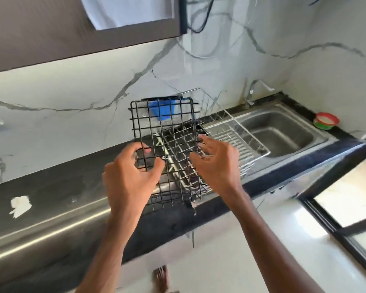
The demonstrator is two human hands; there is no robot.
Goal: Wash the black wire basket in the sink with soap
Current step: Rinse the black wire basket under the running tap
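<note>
While the counter [51,187] lies below the fingers and the sink [279,134] to their right, the black wire basket [167,149], an open square grid, hangs tilted between them. The left hand [127,178] hooks through its mesh, and the right hand [218,163] curls on its right rim.

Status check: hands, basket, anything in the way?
Left hand, right hand both gripping black wire basket, above counter. Not in sink yet. Silver dish rack lies between.

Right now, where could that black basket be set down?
The dark counter is bare between the white scrap and the left hand. The sink basin looks bare too. Crowded: the chrome rack left of the basin, and the red-green tub in the far corner.
</note>
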